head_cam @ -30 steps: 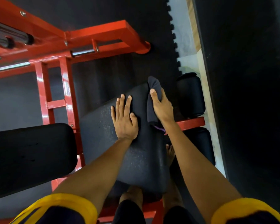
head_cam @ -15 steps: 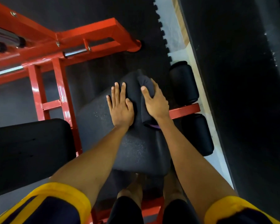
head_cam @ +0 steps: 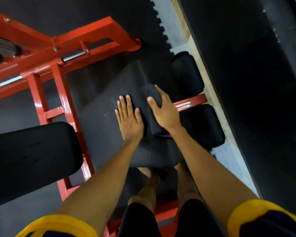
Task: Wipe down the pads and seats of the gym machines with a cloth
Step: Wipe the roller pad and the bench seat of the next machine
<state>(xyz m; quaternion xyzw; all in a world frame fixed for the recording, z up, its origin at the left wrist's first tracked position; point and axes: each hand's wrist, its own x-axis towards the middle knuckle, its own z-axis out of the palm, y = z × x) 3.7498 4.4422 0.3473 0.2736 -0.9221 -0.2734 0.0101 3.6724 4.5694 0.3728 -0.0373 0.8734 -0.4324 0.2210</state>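
In the head view, the cloth (head_cam: 154, 122), a soft, light roll likely to bunch unless gripped across its middle, lies toward the pad's (head_cam: 99, 127) right side, right hand (head_cam: 164, 112) curled over it, left hand (head_cam: 129, 119) flat on the pad just beside, fingers straight.

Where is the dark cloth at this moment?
Head view, centre: the cloth lies on the grey seat pad, gripped by the right hand, beside the left hand.

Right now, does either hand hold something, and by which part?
The right hand grips the dark cloth around its middle. The left hand lies flat on the pad, holding nothing.
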